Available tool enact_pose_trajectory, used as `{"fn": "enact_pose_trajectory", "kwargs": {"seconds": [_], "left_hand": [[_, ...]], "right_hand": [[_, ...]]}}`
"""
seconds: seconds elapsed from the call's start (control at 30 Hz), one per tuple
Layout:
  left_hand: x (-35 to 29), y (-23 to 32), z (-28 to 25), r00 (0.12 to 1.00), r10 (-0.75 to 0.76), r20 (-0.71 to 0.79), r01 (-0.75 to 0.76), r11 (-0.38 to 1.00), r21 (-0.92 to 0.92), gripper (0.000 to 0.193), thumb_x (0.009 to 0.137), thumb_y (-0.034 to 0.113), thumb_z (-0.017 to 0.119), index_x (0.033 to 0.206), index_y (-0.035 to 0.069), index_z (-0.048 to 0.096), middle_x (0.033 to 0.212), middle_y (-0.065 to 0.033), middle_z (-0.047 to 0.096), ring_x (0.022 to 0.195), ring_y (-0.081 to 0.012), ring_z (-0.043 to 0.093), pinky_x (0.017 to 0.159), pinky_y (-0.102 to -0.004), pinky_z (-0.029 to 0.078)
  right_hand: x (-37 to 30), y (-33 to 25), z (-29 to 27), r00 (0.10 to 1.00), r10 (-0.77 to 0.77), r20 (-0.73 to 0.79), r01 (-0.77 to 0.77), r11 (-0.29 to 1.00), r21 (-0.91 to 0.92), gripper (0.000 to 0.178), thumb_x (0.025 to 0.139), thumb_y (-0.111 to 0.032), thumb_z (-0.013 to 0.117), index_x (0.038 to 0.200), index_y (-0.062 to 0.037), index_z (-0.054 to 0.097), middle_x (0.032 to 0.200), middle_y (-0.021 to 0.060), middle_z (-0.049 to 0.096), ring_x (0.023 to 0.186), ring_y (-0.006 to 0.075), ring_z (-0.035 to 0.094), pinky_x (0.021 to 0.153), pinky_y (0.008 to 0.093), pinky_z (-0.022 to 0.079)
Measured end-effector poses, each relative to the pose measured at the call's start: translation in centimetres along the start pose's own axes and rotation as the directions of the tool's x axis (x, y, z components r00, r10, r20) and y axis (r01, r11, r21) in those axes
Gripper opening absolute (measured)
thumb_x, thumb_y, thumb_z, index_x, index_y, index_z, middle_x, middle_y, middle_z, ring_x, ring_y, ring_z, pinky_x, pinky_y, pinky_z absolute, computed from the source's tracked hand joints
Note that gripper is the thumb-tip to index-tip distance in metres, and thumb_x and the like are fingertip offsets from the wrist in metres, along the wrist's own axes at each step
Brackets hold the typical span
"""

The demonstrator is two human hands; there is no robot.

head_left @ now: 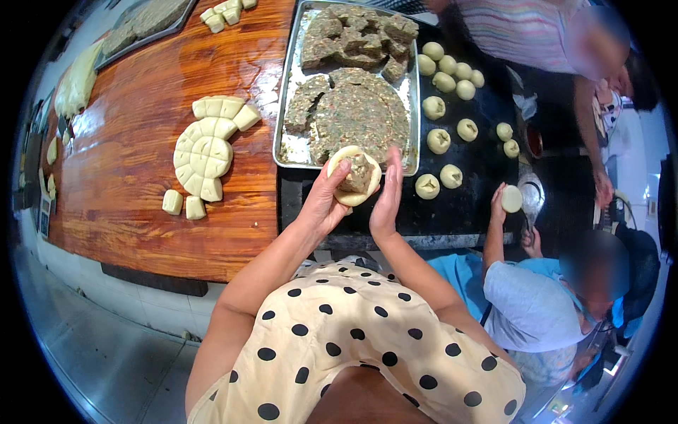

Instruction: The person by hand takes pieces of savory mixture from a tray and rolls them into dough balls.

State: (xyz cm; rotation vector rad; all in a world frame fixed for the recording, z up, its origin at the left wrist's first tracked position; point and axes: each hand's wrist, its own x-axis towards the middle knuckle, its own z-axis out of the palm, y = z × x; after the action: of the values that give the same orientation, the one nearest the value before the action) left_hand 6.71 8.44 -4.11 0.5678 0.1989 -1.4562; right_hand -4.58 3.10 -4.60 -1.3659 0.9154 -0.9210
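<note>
My left hand holds a round dough wrapper with its thumb over the near edge. In the middle of the wrapper sits a chunk of speckled brown filling. My right hand is upright and open at the wrapper's right side, fingers stretched out; whether its palm touches the dough I cannot tell. Just beyond both hands, a metal tray carries a large slab of the same filling, with broken chunks at its far end.
Cut dough pieces lie on the wooden table at left. Filled dough balls stand on the black surface at right. There a co-worker's hands hold a dough disc and a metal utensil. Another person's arm reaches in at far right.
</note>
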Motion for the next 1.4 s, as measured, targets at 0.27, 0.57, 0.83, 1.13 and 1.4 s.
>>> {"fn": "enact_pose_trajectory", "kwargs": {"seconds": [0.27, 0.57, 0.83, 1.13, 1.4], "left_hand": [[1.5, -2.1, 0.9, 0.997, 0.068, -0.044, -0.059, 0.981, 0.187, 0.051, 0.095, 0.029, 0.069, 0.138, 0.013, 0.046, 0.13, -0.0056, 0.055, 0.121, -0.0207, 0.055, 0.104, -0.0397, 0.048], [1.8, -2.9, 2.2, 0.99, 0.112, -0.084, -0.092, 0.973, 0.212, 0.043, 0.094, 0.017, 0.069, 0.131, 0.013, 0.048, 0.123, -0.005, 0.057, 0.114, -0.0178, 0.058, 0.095, -0.0351, 0.053], [1.6, -2.4, 3.0, 0.994, 0.072, -0.077, -0.046, 0.952, 0.302, 0.046, 0.094, 0.013, 0.069, 0.135, 0.015, 0.05, 0.121, -0.0025, 0.059, 0.111, -0.0156, 0.06, 0.092, -0.0333, 0.053], [2.3, -2.6, 2.7, 0.993, -0.043, -0.11, 0.077, 0.939, 0.336, 0.044, 0.094, 0.015, 0.069, 0.134, 0.017, 0.051, 0.12, -0.0019, 0.058, 0.111, -0.0159, 0.059, 0.089, -0.0355, 0.054], [4.6, -1.2, 3.0, 0.97, -0.234, -0.072, 0.232, 0.785, 0.575, 0.046, 0.097, 0.024, 0.066, 0.137, 0.012, 0.046, 0.124, -0.0074, 0.057, 0.111, -0.0199, 0.062, 0.089, -0.0412, 0.057]], "right_hand": [[2.0, 0.0, 1.3, 0.987, 0.045, -0.151, -0.044, 0.999, 0.01, 0.043, 0.107, -0.028, 0.042, 0.135, 0.0025, 0.052, 0.134, 0.0144, 0.061, 0.122, 0.0198, 0.055, 0.108, 0.033, 0.039], [2.7, 0.2, -0.3, 0.99, -0.101, -0.095, 0.08, 0.977, -0.199, 0.038, 0.106, -0.019, 0.047, 0.136, 0.0031, 0.053, 0.129, 0.014, 0.065, 0.117, 0.0168, 0.059, 0.108, 0.0318, 0.04], [2.9, -0.6, -2.3, 0.906, 0.421, 0.049, -0.418, 0.869, 0.266, 0.041, 0.103, -0.029, 0.055, 0.128, 0.0027, 0.063, 0.125, 0.0148, 0.067, 0.113, 0.0169, 0.061, 0.101, 0.0288, 0.043], [2.8, 0.9, -3.2, 0.977, 0.213, 0.019, -0.213, 0.962, 0.168, 0.047, 0.106, -0.029, 0.049, 0.14, 0.0031, 0.053, 0.136, 0.014, 0.06, 0.124, 0.0185, 0.055, 0.108, 0.0319, 0.038], [3.4, -0.2, -4.1, 0.993, 0.118, 0.005, -0.118, 0.991, 0.059, 0.043, 0.107, -0.034, 0.044, 0.128, -0.0003, 0.061, 0.124, 0.0112, 0.063, 0.115, 0.0182, 0.059, 0.101, 0.0308, 0.043]]}}
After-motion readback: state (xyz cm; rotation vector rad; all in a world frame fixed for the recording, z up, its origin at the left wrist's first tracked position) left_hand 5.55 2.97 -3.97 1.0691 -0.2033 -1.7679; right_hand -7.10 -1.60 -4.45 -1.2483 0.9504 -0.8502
